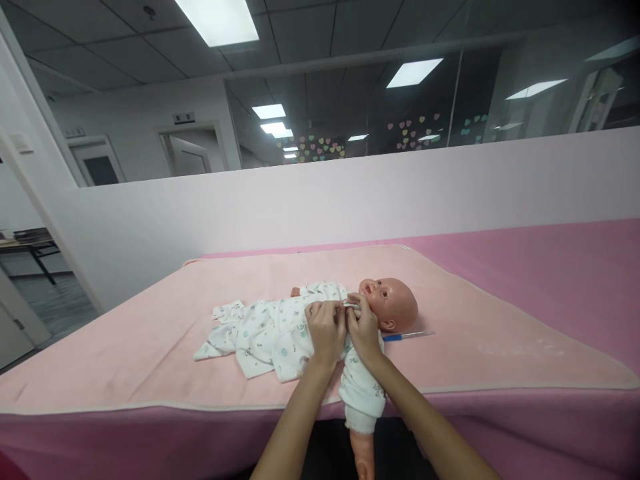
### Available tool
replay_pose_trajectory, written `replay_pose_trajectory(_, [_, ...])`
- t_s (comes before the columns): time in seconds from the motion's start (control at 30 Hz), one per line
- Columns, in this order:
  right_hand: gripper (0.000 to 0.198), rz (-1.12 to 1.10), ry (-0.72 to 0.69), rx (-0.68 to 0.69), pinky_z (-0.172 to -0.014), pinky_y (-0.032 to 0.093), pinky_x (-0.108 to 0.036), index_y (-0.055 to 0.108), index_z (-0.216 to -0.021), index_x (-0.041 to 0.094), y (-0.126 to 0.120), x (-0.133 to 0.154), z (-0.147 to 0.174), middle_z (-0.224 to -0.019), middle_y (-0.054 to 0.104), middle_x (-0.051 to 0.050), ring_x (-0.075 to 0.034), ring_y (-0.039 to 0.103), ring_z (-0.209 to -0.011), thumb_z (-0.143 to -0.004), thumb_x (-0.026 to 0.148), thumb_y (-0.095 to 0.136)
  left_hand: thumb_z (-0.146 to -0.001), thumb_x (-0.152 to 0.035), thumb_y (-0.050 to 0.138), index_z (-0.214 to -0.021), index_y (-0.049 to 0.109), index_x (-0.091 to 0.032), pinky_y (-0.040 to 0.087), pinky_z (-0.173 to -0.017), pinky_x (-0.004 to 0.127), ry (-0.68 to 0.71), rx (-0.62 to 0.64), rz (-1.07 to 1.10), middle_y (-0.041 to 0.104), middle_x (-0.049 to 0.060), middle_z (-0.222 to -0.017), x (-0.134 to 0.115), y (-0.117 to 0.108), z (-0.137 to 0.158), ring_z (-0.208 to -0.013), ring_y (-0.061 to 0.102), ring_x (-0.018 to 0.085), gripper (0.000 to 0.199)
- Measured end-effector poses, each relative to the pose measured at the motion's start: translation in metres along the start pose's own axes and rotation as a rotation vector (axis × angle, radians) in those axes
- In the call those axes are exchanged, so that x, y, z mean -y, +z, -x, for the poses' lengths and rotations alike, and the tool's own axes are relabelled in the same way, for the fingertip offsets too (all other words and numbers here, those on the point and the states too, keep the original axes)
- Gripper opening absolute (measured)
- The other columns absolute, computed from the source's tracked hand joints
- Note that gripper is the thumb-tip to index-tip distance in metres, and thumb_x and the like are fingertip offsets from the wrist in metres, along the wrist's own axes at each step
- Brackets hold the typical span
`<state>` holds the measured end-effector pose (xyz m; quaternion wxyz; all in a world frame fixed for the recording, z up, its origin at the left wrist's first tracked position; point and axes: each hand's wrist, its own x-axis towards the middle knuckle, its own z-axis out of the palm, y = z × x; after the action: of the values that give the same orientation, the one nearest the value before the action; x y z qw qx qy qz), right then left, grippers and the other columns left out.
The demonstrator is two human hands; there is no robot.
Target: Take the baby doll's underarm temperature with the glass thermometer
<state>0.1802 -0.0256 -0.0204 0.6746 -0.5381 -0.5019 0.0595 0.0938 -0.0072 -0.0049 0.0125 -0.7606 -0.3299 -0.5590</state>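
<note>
A baby doll (397,303) lies on its back with its head to the right, dressed in a white printed shirt (273,333). My left hand (326,328) is closed at the upper chest, its fingertips pinching the shirt near the collar. Close beside it, just below the doll's chin, my right hand (364,327) pinches the cloth at the neckline. A small white bit of the collar shows between the two hands; its details are too small to make out. One doll arm (363,450) in a white sleeve hangs over the front edge, between my forearms.
Under the doll, a peach blanket (125,333) covers the pink-draped table (560,267). A thin clear stick with a blue end (395,338) lies by the doll's head. Behind stands a low white wall (300,207) with glass above. A desk (33,247) is at far left.
</note>
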Motion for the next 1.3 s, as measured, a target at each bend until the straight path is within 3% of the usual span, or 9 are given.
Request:
replay_pose_trajectory(0.73, [0.022, -0.016, 0.014, -0.039, -0.075, 0.047, -0.034, 0.043, -0.099, 0.020, 0.003, -0.010, -0.001, -0.096, 0.057, -0.009, -0.019, 0.058, -0.086, -0.078, 0.020, 0.038, -0.077, -0.016, 0.053, -0.068, 0.053, -0.019, 0.032, -0.074, 0.032, 0.004, -0.022, -0.004, 0.062, -0.001, -0.069, 0.001, 0.002, 0.001, -0.069, 0.050, 0.015, 0.010])
replay_pose_trajectory(1.1, [0.020, 0.007, -0.003, -0.062, -0.072, 0.047, -0.031, 0.047, -0.095, 0.019, 0.003, -0.008, -0.001, -0.095, 0.059, -0.008, -0.019, 0.059, -0.084, -0.077, 0.021, 0.040, -0.079, -0.017, 0.049, -0.079, 0.056, -0.019, 0.033, -0.078, 0.033, 0.061, 0.068, -0.081, 0.062, 0.002, -0.076, -0.001, -0.006, 0.001, -0.075, 0.052, 0.017, 0.008])
replay_pose_trajectory(1.3, [0.020, -0.014, 0.007, -0.080, -0.070, 0.049, -0.032, 0.049, -0.095, 0.018, 0.003, -0.007, -0.002, -0.094, 0.061, -0.009, -0.020, 0.060, -0.085, -0.079, 0.028, 0.044, -0.075, -0.015, 0.049, -0.093, 0.058, -0.021, 0.031, -0.083, 0.035, -0.097, 0.007, -0.149, 0.062, 0.003, -0.088, 0.002, -0.015, 0.001, -0.087, 0.051, 0.019, 0.020])
